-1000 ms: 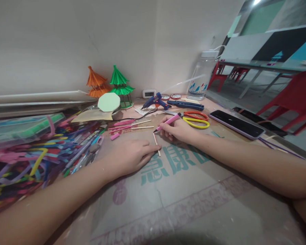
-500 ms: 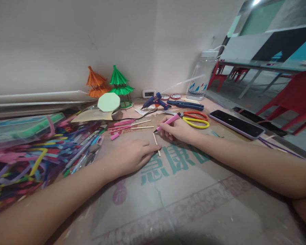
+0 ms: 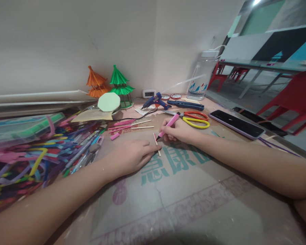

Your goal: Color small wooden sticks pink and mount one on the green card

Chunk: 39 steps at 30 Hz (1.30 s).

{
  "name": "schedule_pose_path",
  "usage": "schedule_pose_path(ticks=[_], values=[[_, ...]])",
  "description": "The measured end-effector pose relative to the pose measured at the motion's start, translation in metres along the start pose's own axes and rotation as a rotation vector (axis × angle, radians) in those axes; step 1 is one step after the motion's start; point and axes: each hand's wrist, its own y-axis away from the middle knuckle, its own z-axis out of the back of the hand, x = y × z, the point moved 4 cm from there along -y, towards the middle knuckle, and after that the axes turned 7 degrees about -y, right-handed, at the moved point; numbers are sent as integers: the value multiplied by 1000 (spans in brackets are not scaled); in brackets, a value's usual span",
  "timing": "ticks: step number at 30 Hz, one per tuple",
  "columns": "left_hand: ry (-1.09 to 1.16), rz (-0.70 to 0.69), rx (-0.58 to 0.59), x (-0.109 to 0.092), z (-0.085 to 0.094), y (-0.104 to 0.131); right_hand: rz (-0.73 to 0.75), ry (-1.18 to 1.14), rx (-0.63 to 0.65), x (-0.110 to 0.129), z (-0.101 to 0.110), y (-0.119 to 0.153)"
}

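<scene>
A thin wooden stick (image 3: 157, 148) lies on the printed cardboard in front of me. My left hand (image 3: 132, 154) rests flat on the board, its index finger stretched out and pressing on the stick. In my right hand (image 3: 173, 131) is a pink marker (image 3: 170, 124), held like a pen with its dark tip touching the stick's upper part, where a pink tint shows. The marker's pink cap (image 3: 115, 136) lies beyond my left hand. Behind it are several pink sticks (image 3: 121, 126) and a few plain sticks (image 3: 142, 127).
At left lie a heap of pipe cleaners (image 3: 22, 163) and a plastic box (image 3: 22, 127). A glue gun (image 3: 153, 100), blue cutter (image 3: 186, 104), scissors (image 3: 196, 119), phone (image 3: 236, 124) and water bottle (image 3: 202, 76) are beyond. Orange (image 3: 95, 81) and green pagoda models (image 3: 120, 85) stand by the wall.
The marker tip has moved from the stick's far end down along it, toward my left fingertip. My left hand and the stick have stayed in place.
</scene>
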Motion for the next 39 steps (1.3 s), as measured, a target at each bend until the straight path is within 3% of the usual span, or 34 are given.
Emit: schedule_pose_path(ticks=[5,17,26,39], values=[[-9,10,19,0,0,0,2,-2,27,1,-1,0],[16,2,9,0,1,0,61,10,-73,-9,3,-7],[15,2,28,0,0,-1,100,9,-70,-10,4,-7],[-16,11,43,1,-4,0,70,42,-73,-8,4,-6]])
